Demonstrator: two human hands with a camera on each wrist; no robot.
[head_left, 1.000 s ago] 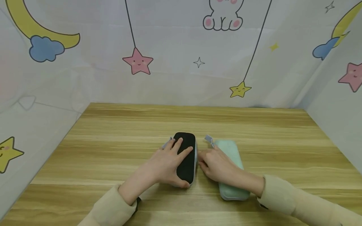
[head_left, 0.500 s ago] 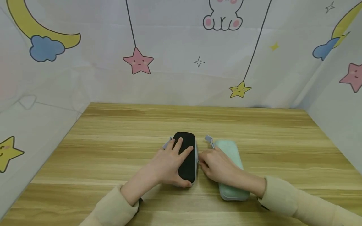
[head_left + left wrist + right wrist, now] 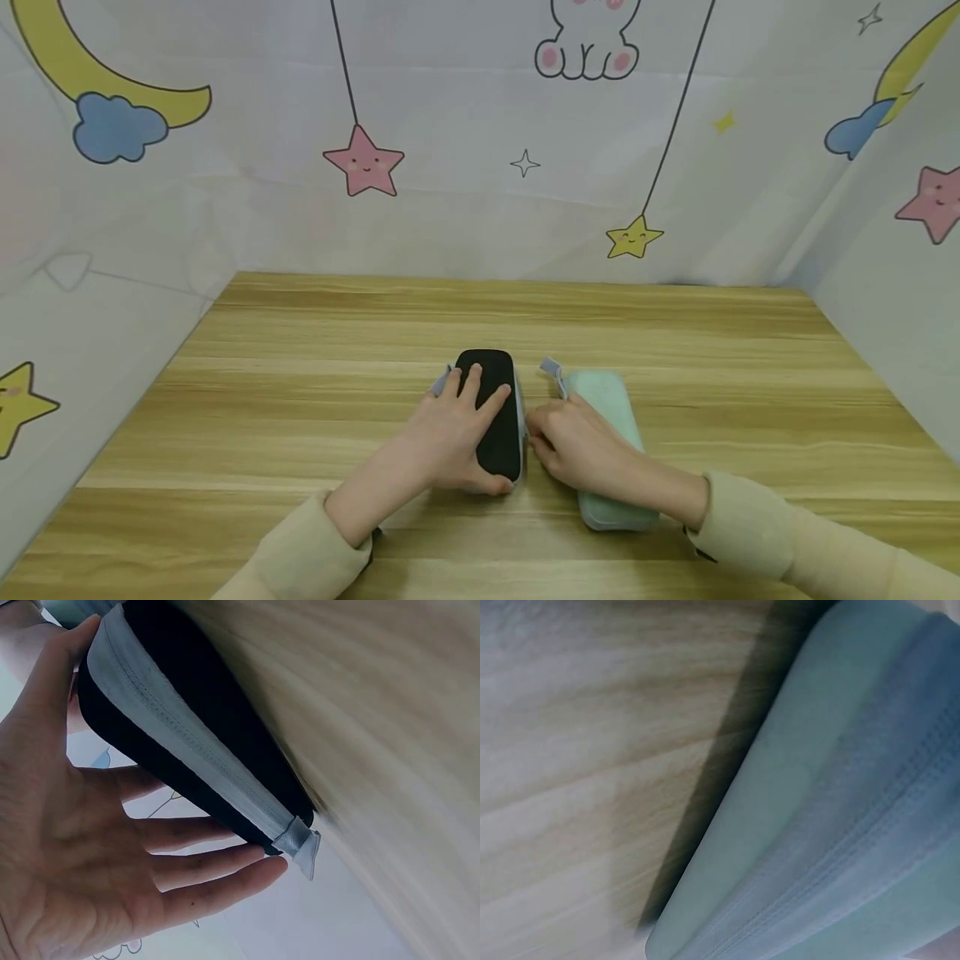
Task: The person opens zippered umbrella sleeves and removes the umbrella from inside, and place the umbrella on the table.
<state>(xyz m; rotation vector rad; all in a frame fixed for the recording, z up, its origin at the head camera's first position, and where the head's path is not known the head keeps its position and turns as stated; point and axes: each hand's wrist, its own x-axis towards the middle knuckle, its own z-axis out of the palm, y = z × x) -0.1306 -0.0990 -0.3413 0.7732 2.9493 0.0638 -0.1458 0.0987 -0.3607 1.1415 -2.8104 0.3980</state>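
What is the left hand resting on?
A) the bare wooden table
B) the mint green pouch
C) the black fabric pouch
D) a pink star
C: the left hand lies with straight fingers across the black fabric zip pouch.

Wooden table [image 3: 315,400], light grain; bore a black pouch [image 3: 498,433] with pale zip, and just beside it a mint-green pouch [image 3: 611,408].

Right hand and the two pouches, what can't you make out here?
- Right hand: head view hides the fingertips under the knuckles, so its grip is unclear; the right wrist view misses it.
- Green pouch: middle covered by that hand.
- Black pouch: left hand covers its left side.
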